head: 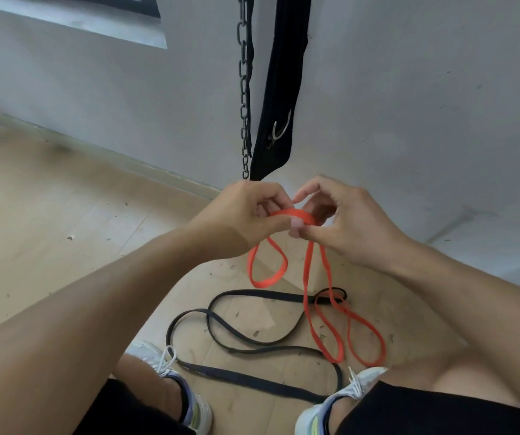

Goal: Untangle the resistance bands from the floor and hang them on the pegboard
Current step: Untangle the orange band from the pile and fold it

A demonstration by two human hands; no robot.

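Note:
An orange resistance band [312, 312] is lifted at its top and trails down to the floor in loops. My left hand [246, 215] pinches its upper fold, and my right hand [343, 221] pinches the same fold just to the right. One orange loop hangs free below my left hand; the longer strands drop to the floor and cross a black resistance band [246, 340]. The black band lies in winding loops on the wooden floor between my two shoes. No pegboard is in view.
A dark metal chain [243, 89] and a black strap with a metal ring [279, 120] hang against the grey wall just beyond my hands. My left shoe [170, 378] and right shoe [343, 400] stand on the dusty wooden floor [48, 221].

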